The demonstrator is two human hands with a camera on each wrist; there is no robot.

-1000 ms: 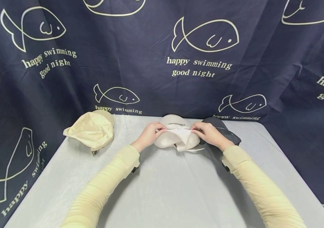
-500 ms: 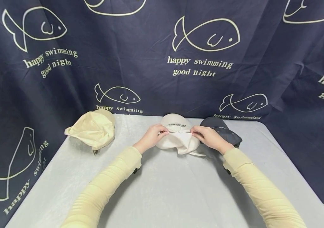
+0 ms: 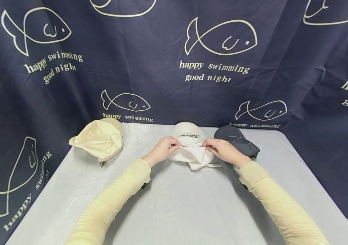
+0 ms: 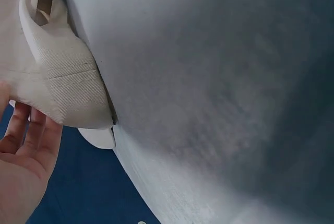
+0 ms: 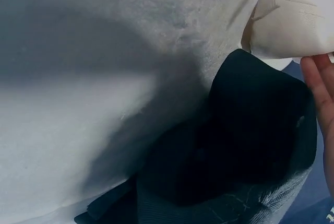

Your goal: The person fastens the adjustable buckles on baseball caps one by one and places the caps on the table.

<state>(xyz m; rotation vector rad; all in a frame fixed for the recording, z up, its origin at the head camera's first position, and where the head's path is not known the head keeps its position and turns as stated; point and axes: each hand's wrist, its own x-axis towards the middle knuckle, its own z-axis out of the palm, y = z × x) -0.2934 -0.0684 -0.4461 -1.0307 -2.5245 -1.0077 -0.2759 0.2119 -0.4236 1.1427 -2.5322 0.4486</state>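
A white baseball cap (image 3: 189,131) with COLORADO lettering lies at the table's back middle, its brim toward the curtain and its crown creased on the near side. My left hand (image 3: 163,148) pinches the crown fabric at the left of the top button. On the button's other side my right hand (image 3: 226,149) pinches the same fabric. The left wrist view shows the cap's side panel (image 4: 73,78) beside the left fingers (image 4: 39,135). Just right of the white cap, partly behind my right hand, is a dark cap (image 3: 235,136).
A cream cap (image 3: 101,139) with a crumpled crown lies at the table's back left. The pale cloth-covered table (image 3: 189,204) reaches toward me. A navy curtain (image 3: 161,51) printed with fish and words hangs right behind the back edge.
Both hands have drawn the pinched crown fabric slightly toward me and down. More of the white cap's front and its lettering now shows. The other caps stay put.
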